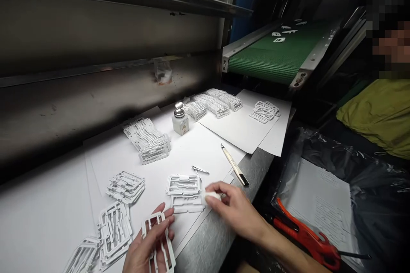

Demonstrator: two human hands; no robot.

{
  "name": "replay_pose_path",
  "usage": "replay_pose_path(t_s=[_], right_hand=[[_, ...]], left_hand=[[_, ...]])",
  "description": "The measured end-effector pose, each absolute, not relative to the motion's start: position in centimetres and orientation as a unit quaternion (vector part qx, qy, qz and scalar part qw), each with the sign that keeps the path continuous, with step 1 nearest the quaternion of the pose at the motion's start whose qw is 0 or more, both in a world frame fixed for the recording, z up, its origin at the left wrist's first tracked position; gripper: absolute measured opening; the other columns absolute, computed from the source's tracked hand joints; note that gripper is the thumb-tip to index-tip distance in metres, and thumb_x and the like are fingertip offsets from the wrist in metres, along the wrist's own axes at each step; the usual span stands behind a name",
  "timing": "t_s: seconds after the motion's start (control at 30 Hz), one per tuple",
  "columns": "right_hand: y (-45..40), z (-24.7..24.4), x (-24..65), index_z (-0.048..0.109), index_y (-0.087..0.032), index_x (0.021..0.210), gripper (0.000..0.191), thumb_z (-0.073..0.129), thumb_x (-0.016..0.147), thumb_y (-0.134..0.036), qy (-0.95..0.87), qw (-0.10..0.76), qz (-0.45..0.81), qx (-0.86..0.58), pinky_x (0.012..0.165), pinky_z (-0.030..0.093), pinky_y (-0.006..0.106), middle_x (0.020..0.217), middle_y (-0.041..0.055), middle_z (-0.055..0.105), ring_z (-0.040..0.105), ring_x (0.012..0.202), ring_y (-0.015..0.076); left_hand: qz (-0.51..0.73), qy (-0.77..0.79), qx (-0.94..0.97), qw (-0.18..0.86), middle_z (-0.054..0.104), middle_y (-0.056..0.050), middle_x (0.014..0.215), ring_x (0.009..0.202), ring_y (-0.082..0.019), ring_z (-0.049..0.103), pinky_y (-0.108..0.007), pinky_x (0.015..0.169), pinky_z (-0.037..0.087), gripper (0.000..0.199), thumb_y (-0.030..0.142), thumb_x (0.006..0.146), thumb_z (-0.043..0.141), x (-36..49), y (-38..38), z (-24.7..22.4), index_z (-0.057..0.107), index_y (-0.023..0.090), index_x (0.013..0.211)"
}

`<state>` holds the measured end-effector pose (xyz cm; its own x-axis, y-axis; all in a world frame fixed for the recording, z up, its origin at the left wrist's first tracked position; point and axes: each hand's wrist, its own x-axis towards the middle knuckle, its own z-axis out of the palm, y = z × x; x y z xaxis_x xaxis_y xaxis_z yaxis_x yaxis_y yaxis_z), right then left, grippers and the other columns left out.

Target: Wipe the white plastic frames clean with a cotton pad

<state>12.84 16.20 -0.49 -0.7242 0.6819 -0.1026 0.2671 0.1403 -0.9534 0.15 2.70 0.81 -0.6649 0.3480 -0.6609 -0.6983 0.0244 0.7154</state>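
My left hand (149,245) holds a white slotted plastic frame (163,243) at the bottom centre, the thumb lying across it. To its right, my right hand (229,207) pinches a small white pad (212,196) between thumb and fingers; the hand is slightly blurred. Just left of the pad, two white frames (183,184) lie overlapping on the paper. Near them are a small metal tool (200,169) and a white-handled knife (235,164) with a black end. Overlapping frames (115,226) are spread beside my left hand.
Rows of white frames (147,140) and a metal-capped bottle (181,123) stand farther back on the paper. A green conveyor (272,57) carries several white parts. At the right are a red-orange tool (304,234), a plastic-lined box (329,204) and a person in yellow-green clothing (378,115).
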Motion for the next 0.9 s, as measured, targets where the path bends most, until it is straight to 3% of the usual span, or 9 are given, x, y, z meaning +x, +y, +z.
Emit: replay_pose_path(t_s=[0.13,0.3,0.43,0.6,0.77,0.9], right_hand=[[18.3,-1.9,9.0,0.061,-0.015,0.092,0.022,0.058,0.082,-0.034,-0.719,0.196,0.59,-0.31,0.063,0.043,0.024,0.084,0.0027,0.062,0.056,0.069,0.014],[18.1,-2.2,8.1,0.062,-0.014,0.088,0.02,0.06,0.08,-0.033,-0.71,0.198,0.602,-0.308,0.066,0.043,0.026,0.081,0.0027,0.062,0.055,0.07,0.0146],[17.2,-1.7,8.7,0.062,-0.014,0.09,0.021,0.06,0.081,-0.033,-0.687,0.208,0.625,-0.307,0.065,0.043,0.025,0.084,0.0036,0.062,0.055,0.069,0.0133],[16.2,-1.0,9.4,0.059,-0.013,0.092,0.026,0.056,0.085,-0.038,-0.648,0.219,0.672,-0.283,0.07,0.045,0.025,0.089,0.0048,0.06,0.055,0.078,0.0144],[15.0,0.4,10.7,0.059,-0.015,0.095,0.024,0.056,0.086,-0.037,-0.609,0.215,0.719,-0.258,0.076,0.044,0.024,0.092,0.0038,0.06,0.054,0.083,0.0142],[13.4,1.4,12.3,0.06,-0.016,0.092,0.022,0.058,0.085,-0.036,-0.594,0.186,0.744,-0.245,0.08,0.043,0.027,0.101,0.0068,0.06,0.055,0.091,0.0186]], left_hand=[[0.697,0.603,-0.108,0.372,0.065,-0.013,0.108,0.093,-0.014,0.062,-0.017,0.074,0.048,0.047,0.007,0.066,0.067,0.3,4.2,0.0,0.053,0.012,0.11],[0.699,0.643,-0.093,0.3,0.061,-0.004,0.108,0.076,-0.009,0.057,-0.019,0.067,0.045,0.055,0.019,0.058,0.077,-0.1,5.6,-1.3,0.051,0.022,0.107],[0.683,0.667,-0.079,0.288,0.061,-0.001,0.091,0.072,-0.012,0.055,-0.025,0.068,0.044,0.051,0.026,0.059,0.076,-0.8,6.2,-1.9,0.053,0.022,0.105],[0.694,0.662,-0.065,0.276,0.058,0.002,0.068,0.06,-0.012,0.051,-0.025,0.058,0.041,0.047,0.031,0.062,0.074,-0.4,6.8,-1.1,0.057,0.023,0.105],[0.738,0.595,-0.082,0.307,0.064,-0.001,0.077,0.065,-0.014,0.057,-0.025,0.059,0.045,0.047,0.031,0.064,0.073,1.1,6.1,0.8,0.056,0.024,0.108],[0.753,0.532,-0.085,0.378,0.067,-0.005,0.08,0.06,-0.012,0.056,-0.023,0.06,0.046,0.042,0.028,0.065,0.071,2.7,4.0,0.9,0.058,0.014,0.102]])
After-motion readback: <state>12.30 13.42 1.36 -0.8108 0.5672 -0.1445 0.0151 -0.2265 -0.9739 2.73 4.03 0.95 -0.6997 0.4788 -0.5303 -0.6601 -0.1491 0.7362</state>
